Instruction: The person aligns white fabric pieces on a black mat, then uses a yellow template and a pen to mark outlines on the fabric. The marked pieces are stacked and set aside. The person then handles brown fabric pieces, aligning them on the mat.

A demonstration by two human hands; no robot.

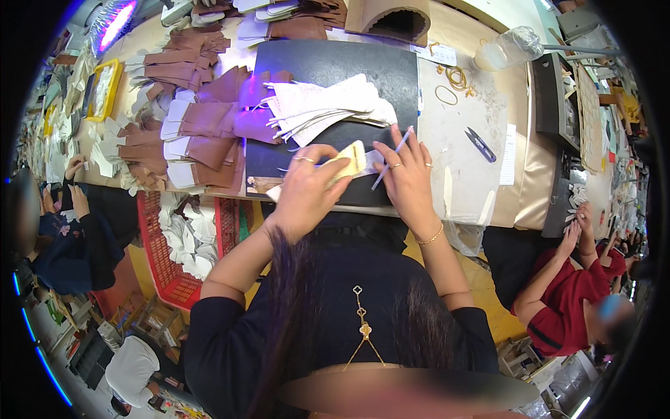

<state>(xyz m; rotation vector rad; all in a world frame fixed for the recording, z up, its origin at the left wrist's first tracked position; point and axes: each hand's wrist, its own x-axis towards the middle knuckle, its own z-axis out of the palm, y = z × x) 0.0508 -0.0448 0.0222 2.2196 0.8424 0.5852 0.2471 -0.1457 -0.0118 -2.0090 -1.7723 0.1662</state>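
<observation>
Long workbench (520, 174), tan padded surface, edges bowed by the lens; black rectangular cutting mat (335, 66), matte and smooth, lying flat at the bench centre; red plastic lattice crate (157, 258) below the bench edge on the left, filled with pale cut pieces; stacks of brown leather-like cut pieces (202, 136), flat with curved outlines, spread left of the mat; fan of white paper-thin cut pieces (328, 108), long and narrow, overlapping on the mat; left hand (307, 192), fingers curled and pressing down on a pale yellow flat pattern piece (352, 162) at the mat's near edge; right hand (408, 178), just beside it, pinching a thin pale pen-like stick (391, 159) slanted toward that piece; small black thread snips (480, 144) on the bench to the right; loose yellow rubber bands (457, 80), thin loops, further back.
</observation>
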